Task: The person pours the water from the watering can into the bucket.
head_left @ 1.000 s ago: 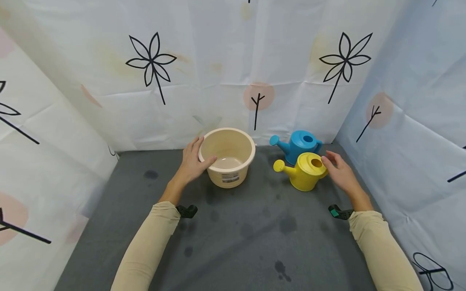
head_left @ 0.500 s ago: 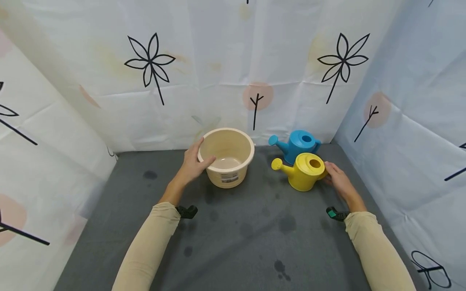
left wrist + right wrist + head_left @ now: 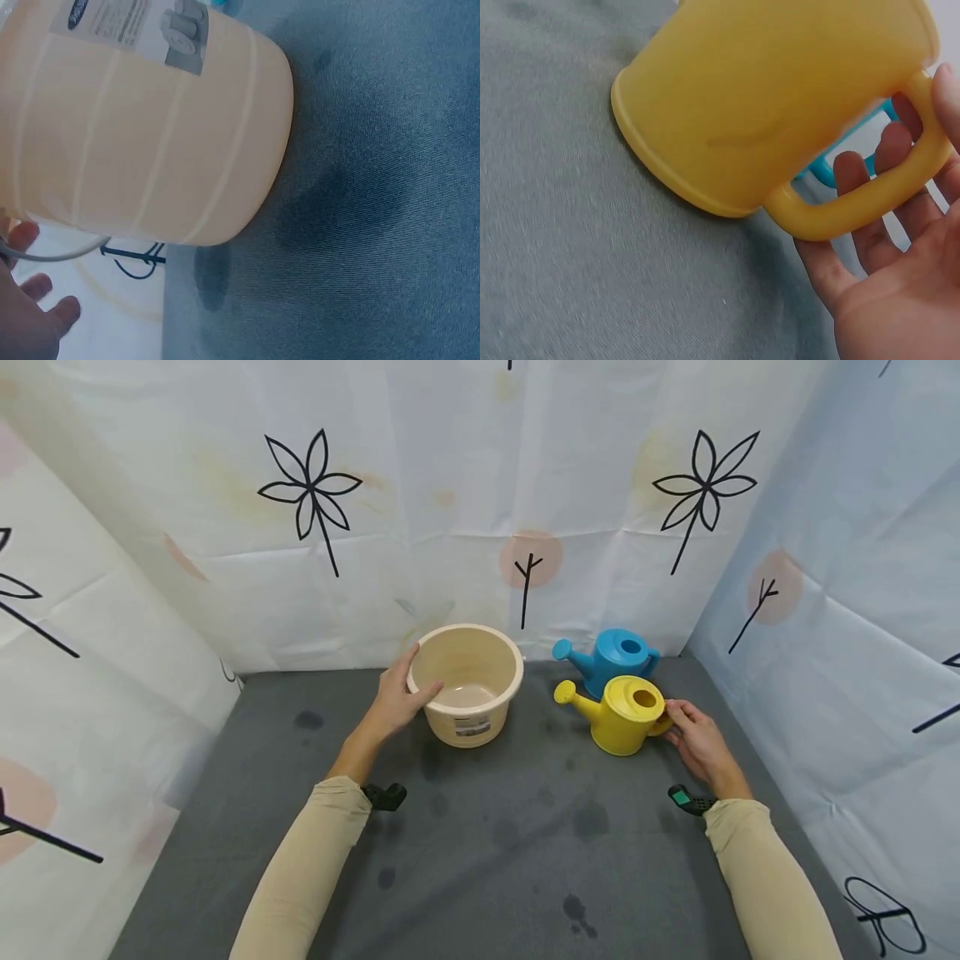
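A cream plastic bucket [image 3: 444, 725] with a printed label [image 3: 473, 726] stands upright near the back wall. My left hand [image 3: 392, 703] grips its left rim, thumb over the edge and fingers outside; in the left wrist view some fingertips [image 3: 64, 315] stand off the bucket's side. To the right, a yellow watering can [image 3: 625, 727] stands with its spout pointing left. My right hand [image 3: 702, 745] holds it by its handle [image 3: 855, 211], with fingers through the loop. Close behind stands a blue watering can [image 3: 617, 664], partly hidden by the yellow one.
Grey cloth [image 3: 480, 860] with dark damp patches [image 3: 574, 907] covers the work surface. White printed sheets [image 3: 450, 510] hang at the back and both sides, and the right sheet runs close beside my right hand.
My right hand has come down from the yellow can's upper edge to its handle and taken hold of it. The yellow can has shifted slightly left. My left hand stays on the bucket.
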Tool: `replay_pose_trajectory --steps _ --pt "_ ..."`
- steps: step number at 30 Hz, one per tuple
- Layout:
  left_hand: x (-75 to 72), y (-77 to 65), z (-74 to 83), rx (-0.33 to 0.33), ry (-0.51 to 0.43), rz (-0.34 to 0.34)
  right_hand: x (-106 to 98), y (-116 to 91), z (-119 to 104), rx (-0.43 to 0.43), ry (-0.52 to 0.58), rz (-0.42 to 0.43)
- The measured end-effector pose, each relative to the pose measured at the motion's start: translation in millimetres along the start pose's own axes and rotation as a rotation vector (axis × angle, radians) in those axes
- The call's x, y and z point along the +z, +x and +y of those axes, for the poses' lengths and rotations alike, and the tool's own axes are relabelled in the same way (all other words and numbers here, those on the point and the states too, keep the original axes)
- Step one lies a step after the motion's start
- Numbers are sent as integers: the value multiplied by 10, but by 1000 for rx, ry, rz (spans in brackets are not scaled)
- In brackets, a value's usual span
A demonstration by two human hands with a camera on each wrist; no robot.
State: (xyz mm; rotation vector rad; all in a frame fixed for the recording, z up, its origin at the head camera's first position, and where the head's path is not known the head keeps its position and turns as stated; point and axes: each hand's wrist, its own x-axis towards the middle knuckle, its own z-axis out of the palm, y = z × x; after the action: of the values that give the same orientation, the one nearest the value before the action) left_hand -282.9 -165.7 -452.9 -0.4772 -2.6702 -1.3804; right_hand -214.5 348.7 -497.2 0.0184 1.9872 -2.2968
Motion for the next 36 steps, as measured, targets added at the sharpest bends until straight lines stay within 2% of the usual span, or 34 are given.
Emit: replay_pose_trajectory --steps 4,9,13,18,22,27,36 --pt "0 3 -6 -12 22 -3 42 27 26 -28 66 -5" --pt "2 0 -2 -24 17 -20 131 71 4 -44 130 59" --pt "-2 2 6 -41 7 -28 205 115 -35 -57 141 113" --pt "-5 1 27 -49 4 -29 251 131 -73 -34 139 144" --pt "-5 -11 41 -58 5 -34 273 96 -122 -47 180 119" --pt "-8 -23 43 -72 4 -41 287 51 -228 -93 216 39" --pt "0 -19 34 -66 -39 -44 455 -34 -513 -213 196 -27"
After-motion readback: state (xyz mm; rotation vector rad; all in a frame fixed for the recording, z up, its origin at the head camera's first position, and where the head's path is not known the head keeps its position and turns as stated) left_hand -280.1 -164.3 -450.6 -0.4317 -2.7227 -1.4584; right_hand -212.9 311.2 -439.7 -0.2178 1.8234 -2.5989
